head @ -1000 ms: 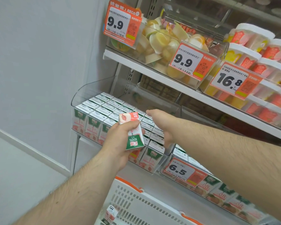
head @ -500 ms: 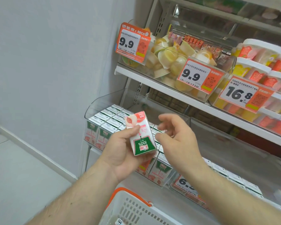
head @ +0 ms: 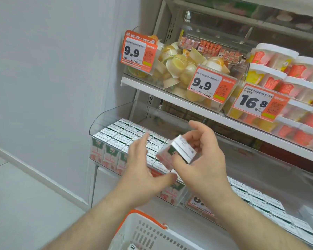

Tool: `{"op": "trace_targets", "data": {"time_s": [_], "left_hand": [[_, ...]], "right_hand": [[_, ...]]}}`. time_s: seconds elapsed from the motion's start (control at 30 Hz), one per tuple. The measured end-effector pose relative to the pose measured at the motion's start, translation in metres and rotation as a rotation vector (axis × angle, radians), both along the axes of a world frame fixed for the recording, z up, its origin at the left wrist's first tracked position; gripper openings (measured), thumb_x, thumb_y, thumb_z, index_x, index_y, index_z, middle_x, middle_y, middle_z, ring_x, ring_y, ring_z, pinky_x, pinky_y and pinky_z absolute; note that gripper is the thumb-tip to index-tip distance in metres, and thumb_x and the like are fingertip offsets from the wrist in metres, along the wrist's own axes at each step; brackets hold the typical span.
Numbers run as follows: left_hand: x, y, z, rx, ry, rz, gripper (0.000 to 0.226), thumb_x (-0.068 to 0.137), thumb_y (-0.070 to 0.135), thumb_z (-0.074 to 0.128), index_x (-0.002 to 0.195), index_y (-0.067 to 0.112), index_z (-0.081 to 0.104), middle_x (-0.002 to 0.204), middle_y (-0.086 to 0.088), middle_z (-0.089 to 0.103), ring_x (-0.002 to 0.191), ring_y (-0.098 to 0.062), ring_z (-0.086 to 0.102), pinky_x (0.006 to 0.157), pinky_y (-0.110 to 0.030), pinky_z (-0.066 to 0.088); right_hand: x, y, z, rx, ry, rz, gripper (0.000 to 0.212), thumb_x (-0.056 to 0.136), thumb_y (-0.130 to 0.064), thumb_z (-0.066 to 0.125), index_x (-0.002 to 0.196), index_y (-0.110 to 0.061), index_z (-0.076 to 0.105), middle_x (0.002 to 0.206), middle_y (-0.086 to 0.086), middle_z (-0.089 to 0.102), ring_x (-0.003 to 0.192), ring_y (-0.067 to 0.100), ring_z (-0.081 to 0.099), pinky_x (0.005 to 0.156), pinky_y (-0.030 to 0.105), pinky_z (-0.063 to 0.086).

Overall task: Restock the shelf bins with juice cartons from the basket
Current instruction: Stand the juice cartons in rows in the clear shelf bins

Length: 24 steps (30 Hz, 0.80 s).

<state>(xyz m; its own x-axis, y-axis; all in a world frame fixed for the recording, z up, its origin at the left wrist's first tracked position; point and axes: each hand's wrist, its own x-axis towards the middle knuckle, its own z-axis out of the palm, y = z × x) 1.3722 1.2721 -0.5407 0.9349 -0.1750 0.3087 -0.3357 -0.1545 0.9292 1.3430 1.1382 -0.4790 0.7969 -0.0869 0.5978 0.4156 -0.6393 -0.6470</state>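
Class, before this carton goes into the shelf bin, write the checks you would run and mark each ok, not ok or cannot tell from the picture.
1. Carton held: the right hand grips the juice carton with its fingers. Ok.
2. Left hand out of the way: open, beside the carton. Ok.
3. Carton upright like the shelved ones: it is tilted. Not ok.
4. Free slot in the left bin: hands hide the front rows. Cannot tell.
5. Basket within reach below. Ok.
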Motion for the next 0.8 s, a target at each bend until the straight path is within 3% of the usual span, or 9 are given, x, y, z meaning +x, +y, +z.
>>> {"op": "trace_targets", "data": {"time_s": [0.07, 0.1, 0.2, 0.27, 0.4, 0.5, 0.6, 0.73, 0.8], "left_hand": [[-0.004, -0.008, -0.006, 0.112, -0.157, -0.017, 0.114, 0.054, 0.061, 0.068, 0.151, 0.035, 0.015, 0.137, 0.032, 0.017, 0.134, 0.002, 0.027, 0.108, -0.023, 0.032], [-0.004, -0.014, -0.008, 0.112, -0.194, -0.013, 0.108, 0.056, 0.057, 0.070, 0.149, 0.031, 0.022, 0.141, 0.024, 0.023, 0.133, 0.001, 0.032, 0.108, -0.023, 0.034], [0.005, -0.029, -0.020, -0.078, -0.120, 0.029, 0.075, 0.066, 0.034, 0.079, 0.134, 0.035, 0.046, 0.128, 0.012, 0.057, 0.116, -0.011, 0.058, 0.094, -0.040, 0.052], [0.006, -0.030, -0.017, -0.199, -0.094, 0.103, 0.058, 0.070, 0.024, 0.079, 0.121, 0.040, 0.055, 0.115, 0.011, 0.066, 0.107, -0.011, 0.063, 0.088, -0.042, 0.054], [0.009, -0.024, -0.013, -0.267, -0.107, 0.201, 0.048, 0.071, 0.028, 0.083, 0.112, 0.041, 0.061, 0.103, 0.011, 0.068, 0.098, -0.012, 0.065, 0.084, -0.039, 0.055], [0.013, -0.020, -0.011, -0.254, -0.139, 0.219, 0.050, 0.069, 0.020, 0.084, 0.109, 0.041, 0.063, 0.103, 0.014, 0.067, 0.099, -0.005, 0.063, 0.083, -0.026, 0.053], [0.014, -0.015, -0.010, -0.113, -0.263, 0.302, 0.061, 0.067, 0.012, 0.086, 0.119, 0.032, 0.060, 0.111, 0.019, 0.055, 0.106, 0.010, 0.051, 0.084, -0.005, 0.039], [0.025, -0.007, -0.014, 0.131, -0.515, 0.421, 0.075, 0.063, 0.009, 0.087, 0.130, 0.019, 0.055, 0.119, 0.014, 0.047, 0.109, -0.014, 0.053, 0.091, -0.025, 0.044], [0.027, -0.001, -0.012, 0.174, -0.565, 0.454, 0.077, 0.066, 0.012, 0.087, 0.134, 0.019, 0.050, 0.126, 0.013, 0.042, 0.115, -0.013, 0.047, 0.094, -0.027, 0.044]], "right_hand": [[-0.003, -0.002, -0.003, -0.081, -0.028, 0.022, 0.075, 0.071, -0.011, 0.077, 0.127, -0.043, 0.040, 0.099, -0.019, 0.062, 0.095, 0.003, 0.058, 0.078, 0.009, 0.042], [-0.004, -0.002, -0.005, -0.111, -0.037, 0.032, 0.079, 0.071, -0.007, 0.077, 0.126, -0.048, 0.038, 0.102, -0.022, 0.062, 0.097, 0.002, 0.057, 0.080, 0.007, 0.040], [-0.006, 0.000, -0.009, -0.148, -0.036, 0.067, 0.086, 0.071, -0.006, 0.080, 0.125, -0.056, 0.036, 0.109, -0.029, 0.061, 0.105, -0.006, 0.055, 0.085, 0.002, 0.035], [-0.007, 0.001, -0.010, -0.156, -0.030, 0.088, 0.089, 0.071, -0.009, 0.083, 0.129, -0.057, 0.034, 0.112, -0.031, 0.061, 0.109, -0.007, 0.054, 0.087, 0.002, 0.035], [-0.003, 0.002, -0.015, -0.177, -0.051, 0.074, 0.075, 0.070, -0.035, 0.074, 0.135, -0.047, 0.039, 0.123, -0.022, 0.057, 0.112, -0.003, 0.051, 0.093, 0.006, 0.036], [0.000, 0.002, -0.019, -0.160, -0.064, 0.031, 0.059, 0.073, -0.035, 0.068, 0.130, -0.031, 0.055, 0.117, -0.015, 0.057, 0.097, 0.000, 0.053, 0.083, 0.004, 0.036], [0.005, 0.007, -0.017, -0.060, 0.084, -0.018, 0.048, 0.078, -0.039, 0.074, 0.122, -0.039, 0.055, 0.110, -0.021, 0.058, 0.090, 0.004, 0.056, 0.075, 0.010, 0.043], [0.020, 0.015, -0.011, 0.274, 0.313, 0.155, 0.020, 0.086, -0.031, 0.072, 0.100, -0.016, 0.070, 0.085, -0.007, 0.070, 0.072, 0.005, 0.061, 0.061, 0.015, 0.045], [0.025, 0.014, -0.012, 0.446, 0.365, 0.210, 0.029, 0.080, -0.032, 0.059, 0.092, -0.009, 0.072, 0.084, 0.013, 0.070, 0.073, 0.014, 0.058, 0.062, 0.027, 0.043]]}}
